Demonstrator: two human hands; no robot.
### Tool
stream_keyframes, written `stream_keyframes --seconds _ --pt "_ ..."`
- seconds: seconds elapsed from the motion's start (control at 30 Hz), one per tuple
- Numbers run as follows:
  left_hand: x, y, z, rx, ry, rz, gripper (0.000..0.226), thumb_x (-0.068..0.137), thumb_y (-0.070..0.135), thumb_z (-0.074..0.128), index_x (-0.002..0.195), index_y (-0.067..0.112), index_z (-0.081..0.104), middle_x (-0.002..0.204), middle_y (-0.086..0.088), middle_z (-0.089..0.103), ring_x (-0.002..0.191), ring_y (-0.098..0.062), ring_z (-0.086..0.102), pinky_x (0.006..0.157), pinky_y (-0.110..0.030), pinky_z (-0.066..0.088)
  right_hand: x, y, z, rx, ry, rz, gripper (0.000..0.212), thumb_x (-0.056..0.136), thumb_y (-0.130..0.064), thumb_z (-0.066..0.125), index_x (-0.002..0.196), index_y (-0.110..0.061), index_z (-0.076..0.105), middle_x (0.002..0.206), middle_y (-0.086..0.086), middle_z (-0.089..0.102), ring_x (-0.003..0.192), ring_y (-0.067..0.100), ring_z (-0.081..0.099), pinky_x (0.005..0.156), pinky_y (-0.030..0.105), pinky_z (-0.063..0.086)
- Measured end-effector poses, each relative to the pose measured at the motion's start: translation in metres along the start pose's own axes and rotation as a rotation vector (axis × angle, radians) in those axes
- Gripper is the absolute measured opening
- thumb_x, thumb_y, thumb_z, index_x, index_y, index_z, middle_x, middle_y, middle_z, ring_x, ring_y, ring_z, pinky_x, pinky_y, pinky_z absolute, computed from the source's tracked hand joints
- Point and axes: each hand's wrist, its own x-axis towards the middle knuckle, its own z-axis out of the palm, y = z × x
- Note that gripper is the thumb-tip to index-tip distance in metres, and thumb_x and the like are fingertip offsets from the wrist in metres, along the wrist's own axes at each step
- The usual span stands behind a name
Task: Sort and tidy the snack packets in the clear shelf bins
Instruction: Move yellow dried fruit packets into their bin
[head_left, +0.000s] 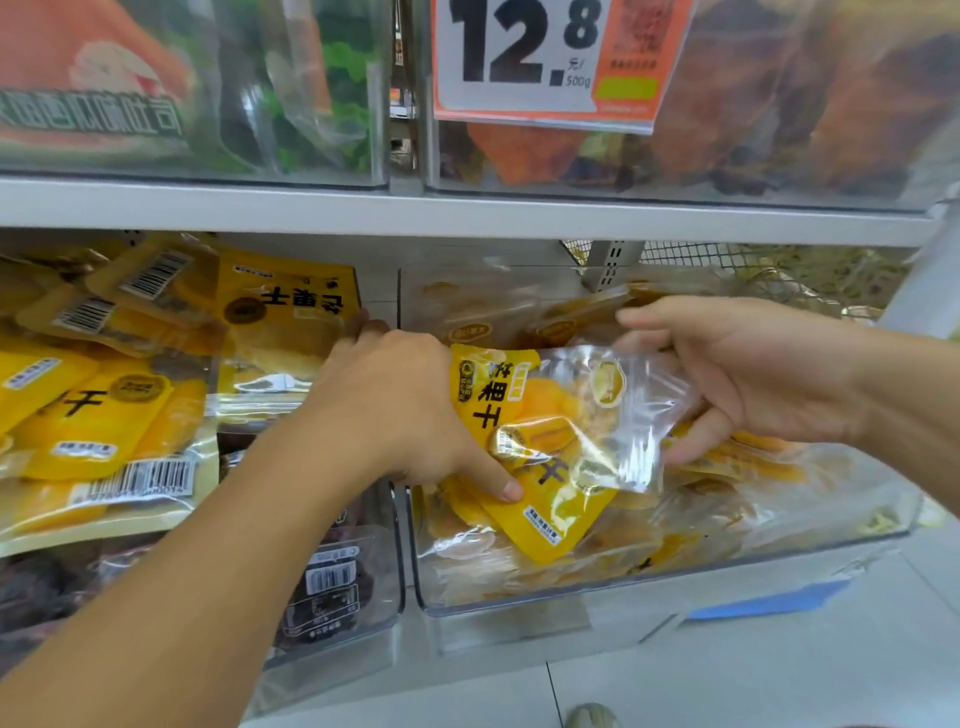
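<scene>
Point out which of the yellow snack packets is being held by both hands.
The yellow-and-clear dried-fruit packet above the right clear plastic bin: the left hand pinches its yellow edge, the right hand its clear edge. The others lie untouched in bins.

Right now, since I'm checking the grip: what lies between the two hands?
In the head view, the yellow mango packet spans the stretch between the left hand and the right hand; both hold it above the right bin.

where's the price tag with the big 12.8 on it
In the head view, the price tag hangs top centre on the upper shelf's right clear bin, above both hands.
</scene>
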Motion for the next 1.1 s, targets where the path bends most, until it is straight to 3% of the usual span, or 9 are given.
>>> stream_keyframes --seconds 0.07,0.2,0.33,0.43,0.57,0.7,0.83,0.9,1.1 --pt "0.000 0.001 0.000 -0.011 -0.001 -0.023 0.092 0.026 0.097 0.066 0.076 0.021 0.055 0.082 0.002 0.056 0.083 -0.022 0.044 0.093 -0.041 0.040 -0.002 0.003 0.007 -0.037 -0.010 -0.021 0.041 0.089 -0.039 0.065 0.119 -0.011 0.066 0.107 0.011 0.066 0.075 0.032 0.071 0.055 0.037 0.061" --pt "-0.001 0.000 0.000 -0.103 0.011 -0.032 0.093 0.021 0.098 0.063 0.064 0.016 0.056 0.070 0.002 0.055 0.075 -0.020 0.048 0.077 -0.038 0.042 0.001 0.009 0.024 0.146 0.208 -0.147 0.019 0.101 -0.017 0.055 0.086 -0.006 0.058 0.065 0.008 0.060 0.046 0.017 0.060 0.041 0.031 0.055" --pt "-0.001 -0.003 0.002 -0.155 0.008 0.017 0.085 0.019 0.095 0.061 0.059 0.019 0.066 0.067 0.003 0.066 0.080 -0.019 0.057 0.075 -0.035 0.038 0.006 0.014 0.028 0.145 0.330 -0.255 0.019 0.089 -0.021 0.070 0.085 -0.006 0.060 0.077 0.019 0.067 0.065 0.034 0.060 0.075 0.060 0.057" --pt "-0.001 -0.004 0.001 -0.098 -0.015 0.050 0.082 0.023 0.094 0.063 0.060 0.020 0.067 0.067 0.004 0.064 0.080 -0.021 0.056 0.074 -0.036 0.040 0.002 0.014 0.034 0.176 0.066 -0.178 0.033 0.071 -0.007 0.074 0.104 -0.003 0.068 0.098 0.019 0.075 0.077 0.027 0.074 0.058 0.038 0.062" --pt "-0.001 -0.007 -0.003 -0.017 -0.105 0.078 0.096 0.029 0.104 0.046 0.084 0.032 0.075 0.083 0.007 0.063 0.093 -0.023 0.052 0.080 -0.039 0.041 -0.006 0.011 0.028 0.135 0.199 -0.330 0.020 0.064 0.000 0.075 0.079 -0.009 0.065 0.079 0.018 0.073 0.070 0.031 0.070 0.055 0.040 0.060" --pt "0.000 -0.010 -0.007 0.106 -0.150 0.109 0.110 0.046 0.106 0.031 0.127 0.040 0.064 0.130 0.003 0.057 0.120 -0.028 0.047 0.091 -0.042 0.038 -0.021 0.022 0.018 -0.003 0.467 -0.507 0.028 0.068 -0.008 0.082 0.076 -0.005 0.055 0.066 0.019 0.062 0.067 0.040 0.068 0.065 0.060 0.060" --pt "0.002 -0.004 -0.008 0.295 -0.163 0.123 0.095 0.071 0.095 0.040 0.143 0.034 0.051 0.138 -0.001 0.054 0.128 -0.029 0.045 0.102 -0.047 0.035 -0.027 0.035 0.022 -0.415 0.750 -0.559 0.052 0.066 -0.040 0.087 0.069 -0.002 0.051 0.060 0.018 0.063 0.055 0.031 0.064 0.052 0.034 0.049" --pt "0.002 0.000 -0.009 0.344 -0.168 0.127 0.092 0.075 0.091 0.042 0.145 0.031 0.048 0.140 -0.005 0.053 0.130 -0.031 0.044 0.105 -0.047 0.035 -0.028 0.033 0.029 -0.522 0.825 -0.646 0.052 0.066 -0.042 0.085 0.058 -0.012 0.043 0.050 0.011 0.055 0.053 0.025 0.064 0.050 0.038 0.048" --pt "0.005 -0.007 -0.008 0.102 -0.145 0.099 0.093 0.056 0.099 0.050 0.120 0.032 0.065 0.104 0.007 0.064 0.093 -0.019 0.056 0.078 -0.036 0.041 -0.003 0.023 0.047 -0.986 0.490 -0.935 0.064 0.069 -0.031 0.090 0.060 -0.035 0.026 0.049 -0.012 0.035 0.049 0.001 0.047 0.049 0.026 0.036"
